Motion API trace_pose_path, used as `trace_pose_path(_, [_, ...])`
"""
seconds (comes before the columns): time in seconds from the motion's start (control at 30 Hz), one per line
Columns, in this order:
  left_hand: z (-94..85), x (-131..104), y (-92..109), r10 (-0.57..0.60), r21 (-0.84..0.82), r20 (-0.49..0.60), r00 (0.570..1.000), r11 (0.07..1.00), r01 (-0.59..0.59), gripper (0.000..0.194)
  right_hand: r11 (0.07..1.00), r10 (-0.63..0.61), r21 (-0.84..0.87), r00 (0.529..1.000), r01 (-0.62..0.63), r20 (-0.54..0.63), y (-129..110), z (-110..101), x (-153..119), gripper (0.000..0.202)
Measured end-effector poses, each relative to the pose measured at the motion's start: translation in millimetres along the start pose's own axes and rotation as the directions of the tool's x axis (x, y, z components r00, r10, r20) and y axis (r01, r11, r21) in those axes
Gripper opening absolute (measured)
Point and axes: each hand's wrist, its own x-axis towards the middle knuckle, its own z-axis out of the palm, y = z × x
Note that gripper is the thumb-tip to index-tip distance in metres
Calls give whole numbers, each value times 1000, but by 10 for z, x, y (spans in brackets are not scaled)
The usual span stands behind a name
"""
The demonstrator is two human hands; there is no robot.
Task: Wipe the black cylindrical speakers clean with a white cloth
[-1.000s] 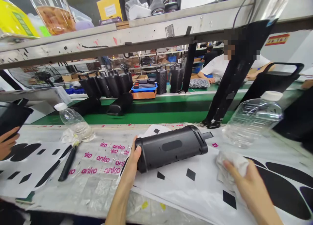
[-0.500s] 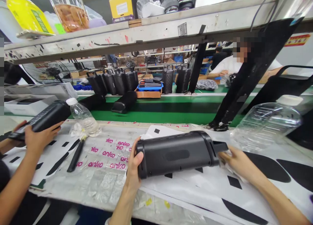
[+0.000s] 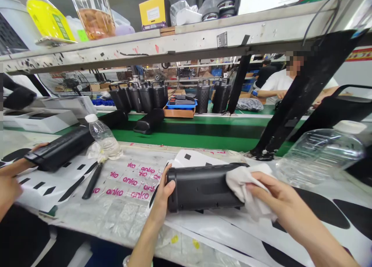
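A black speaker housing (image 3: pixel 200 187) lies lengthwise in front of me over white sheets with black cut-out shapes. My left hand (image 3: pixel 163 193) grips its left end, thumb on the near face and fingers behind. In my right hand (image 3: pixel 269 193) is a crumpled white cloth (image 3: pixel 247 181), pressed against the housing's right end. Cloth and fingers hide that end and its handle.
On the left, a co-worker's hand holds another black speaker housing (image 3: pixel 64 147). A water bottle (image 3: pixel 106 137) and a black-handled brush-like tool (image 3: pixel 93 180) are near it. A large clear bottle (image 3: pixel 322 150) lies at right. Behind runs a green conveyor (image 3: pixel 186 133), below an overhead shelf (image 3: pixel 192 36).
My right hand has left the handle and moved onto the housing's right end with the white cloth spread over it. The co-worker's housing has been lowered toward the table.
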Motion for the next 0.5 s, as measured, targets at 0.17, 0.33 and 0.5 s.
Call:
trace_pose_path(0.17, [22,-15,11,2,-5,-9,1000,1000,-2,72,934,-266,-250,964,255,-13,62,78,179,41])
trace_pose_path(0.33, [43,-28,25,-13,-7,-20,1000,1000,13,74,894,-217,-405,976,190,-23,277,11,248,68])
trace_pose_path(0.5, [46,-19,21,-9,0,-26,1000,1000,9,72,940,117,-260,925,-221,-362,-6,-90,64,63])
